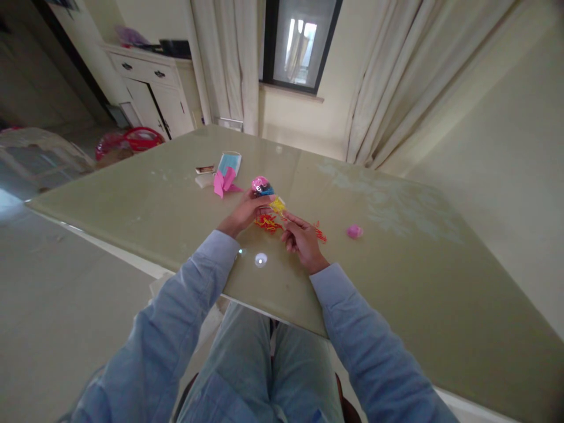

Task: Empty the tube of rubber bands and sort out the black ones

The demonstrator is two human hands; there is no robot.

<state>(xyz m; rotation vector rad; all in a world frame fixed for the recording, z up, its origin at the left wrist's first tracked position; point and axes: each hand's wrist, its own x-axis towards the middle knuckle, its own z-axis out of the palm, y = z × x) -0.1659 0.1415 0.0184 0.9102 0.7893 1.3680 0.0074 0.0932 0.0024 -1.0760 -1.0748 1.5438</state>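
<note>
Near the middle of the table, my left hand point(245, 212) has its fingers closed on a bundle of yellow strands point(277, 205). A round pink and blue item point(262, 186) with a shiny surface is just beyond its fingers. My right hand point(302, 238) is closed in a pinch close to the yellow strands; what lies between its fingertips is too small to name. Red and yellow strands point(268, 223) lie below and between the hands. More red strands point(320, 233) show just right of my right hand.
A pink lump point(355, 231) lies on the green table point(396, 282) to the right. Pink paper point(225, 183), a blue mask point(230, 163) and a small card-like item point(205, 170) are at the back left. Behind stand a white cabinet point(171, 108) and curtains.
</note>
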